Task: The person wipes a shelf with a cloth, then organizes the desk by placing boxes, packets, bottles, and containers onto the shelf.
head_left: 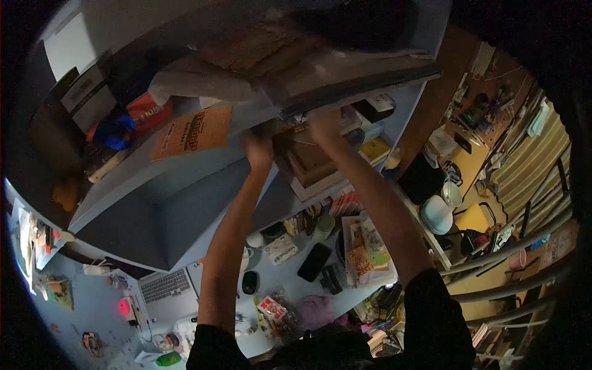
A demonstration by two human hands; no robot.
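Observation:
Both arms reach up to a shelf unit above a desk. My left hand (259,147) is at the shelf's front edge, blurred, close to the left side of a compartment with boxes; its fingers are smeared by motion. My right hand (324,126) is at the same compartment, just under a dark flat edge, also blurred. Between and below them a brown cardboard box (311,161) lies in the compartment. Just left of my left hand, an orange-brown printed card (193,132) hangs over the shelf edge. What either hand holds, if anything, is hidden.
On the desk below are a laptop (166,290), a black mouse (250,282), a dark phone (314,262) and a tray of packets (367,253). A red bag (150,111) sits on the upper left shelf. Bed rails and a stool (436,213) stand at the right.

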